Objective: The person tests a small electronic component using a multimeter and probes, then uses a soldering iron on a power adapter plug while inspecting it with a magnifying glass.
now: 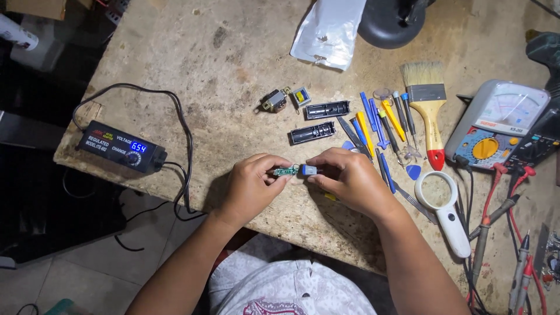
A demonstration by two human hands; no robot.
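My left hand (252, 185) pinches a small green circuit board (286, 171) at its left end, just above the worn wooden table (233, 70). My right hand (348, 178) grips a small grey-and-blue part (309, 170) that meets the board's right end. Both hands sit near the table's front edge. Two black plastic shell halves (312, 132) lie just beyond my hands, with a small metal motor part (274, 100) and a yellow-and-blue square piece (301, 96) farther back.
A black power adapter with a lit blue display (121, 147) and its cable lie at left. Right of my hands are several blue and yellow pry tools (376, 125), a paintbrush (429, 105), a magnifying glass (440, 198), an analogue multimeter (496, 125) with probes, and a silver bag (329, 32).
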